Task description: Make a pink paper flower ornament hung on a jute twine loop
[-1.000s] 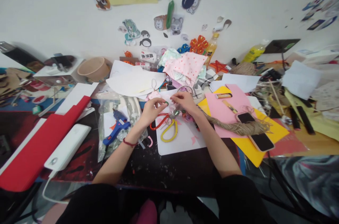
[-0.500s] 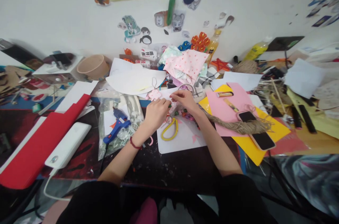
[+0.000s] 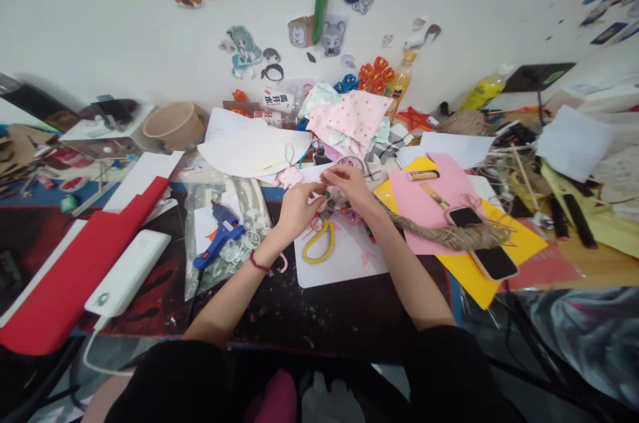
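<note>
Over a white sheet, my left hand and my right hand come together, fingertips nearly touching. Both have thumb and fingers pinched; whatever lies between them is too small or hidden to name. Just below the fingers is a cluster of small pink, purple and dark pieces, partly covered by my hands. A yellow looped handle lies on the sheet beneath my left hand; the rest of that tool is hidden. Behind my left hand sits a pink padded charm with a cord loop.
Left are a blue glue gun on a plastic bag, a white power bank and red card. Right, a twine bundle crosses pink paper and a phone. Spotted fabric is piled behind.
My left hand has turned slightly, its thumb and fingers now reaching toward the right hand. My right hand stays almost in place. The view has shifted a little.
</note>
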Available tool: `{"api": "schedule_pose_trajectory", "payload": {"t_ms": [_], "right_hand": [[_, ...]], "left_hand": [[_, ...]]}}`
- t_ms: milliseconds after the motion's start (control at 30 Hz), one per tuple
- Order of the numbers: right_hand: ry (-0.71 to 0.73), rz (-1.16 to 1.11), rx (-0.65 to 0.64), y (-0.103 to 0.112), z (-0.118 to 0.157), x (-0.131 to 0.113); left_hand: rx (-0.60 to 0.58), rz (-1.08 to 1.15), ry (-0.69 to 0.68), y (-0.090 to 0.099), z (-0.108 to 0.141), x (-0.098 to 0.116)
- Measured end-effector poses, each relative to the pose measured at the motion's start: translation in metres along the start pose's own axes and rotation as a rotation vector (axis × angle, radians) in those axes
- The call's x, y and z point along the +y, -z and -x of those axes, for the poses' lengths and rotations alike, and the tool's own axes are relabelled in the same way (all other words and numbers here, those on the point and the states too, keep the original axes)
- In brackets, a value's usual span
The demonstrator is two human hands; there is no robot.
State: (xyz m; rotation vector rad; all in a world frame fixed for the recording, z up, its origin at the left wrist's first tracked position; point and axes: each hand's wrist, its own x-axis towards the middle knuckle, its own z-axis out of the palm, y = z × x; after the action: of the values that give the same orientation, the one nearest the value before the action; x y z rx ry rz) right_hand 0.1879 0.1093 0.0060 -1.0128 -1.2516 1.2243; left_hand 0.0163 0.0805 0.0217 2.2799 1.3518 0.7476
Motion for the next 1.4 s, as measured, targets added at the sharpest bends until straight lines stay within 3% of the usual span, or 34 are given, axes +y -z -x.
{"api": "schedule_pose_trajectory", "payload": {"t_ms": [133, 333, 500, 667, 800, 833, 867, 933, 1033, 1200, 1400], "right_hand": [[0.014, -0.026, 0.011, 0.001, 0.002, -0.004], [0.01, -0.074, 0.009, 0.0, 0.008, -0.014], [0.021, -0.045, -0.042, -0.006, 0.011, -0.012], [0.036, 0.048, -0.141, -0.01, 0.011, -0.02], [0.068, 0.158, -0.256, 0.009, 0.026, -0.049], [0.097, 0.266, -0.24, 0.017, 0.035, -0.056], [0.109, 0.399, -0.144, 0.026, 0.046, -0.06], [-0.014, 0.821, 0.149, 0.041, 0.074, -0.062], [-0.151, 0.996, 0.358, 0.052, 0.116, -0.047], [-0.197, 0.987, 0.398, 0.049, 0.139, -0.017], [-0.139, 0.906, 0.391, 0.045, 0.13, -0.023]], "left_hand": [[-0.083, 0.139, -0.068, 0.003, -0.003, 0.002], [-0.148, 0.132, -0.239, 0.015, 0.006, 0.009], [-0.218, 0.188, -0.324, 0.014, 0.009, 0.005], [-0.274, 0.232, -0.163, 0.005, 0.006, -0.002], [-0.296, 0.341, 0.007, 0.0, 0.003, -0.008], [-0.313, 0.376, 0.042, -0.001, 0.002, -0.009], [-0.331, 0.408, 0.074, -0.002, 0.002, -0.011], [-0.36, 0.462, 0.124, -0.002, 0.001, -0.015], [-0.384, 0.504, 0.154, -0.002, 0.001, -0.019], [-0.418, 0.436, 0.091, -0.003, 0.003, -0.019], [-0.324, 0.24, -0.12, -0.005, 0.003, -0.019]]}}
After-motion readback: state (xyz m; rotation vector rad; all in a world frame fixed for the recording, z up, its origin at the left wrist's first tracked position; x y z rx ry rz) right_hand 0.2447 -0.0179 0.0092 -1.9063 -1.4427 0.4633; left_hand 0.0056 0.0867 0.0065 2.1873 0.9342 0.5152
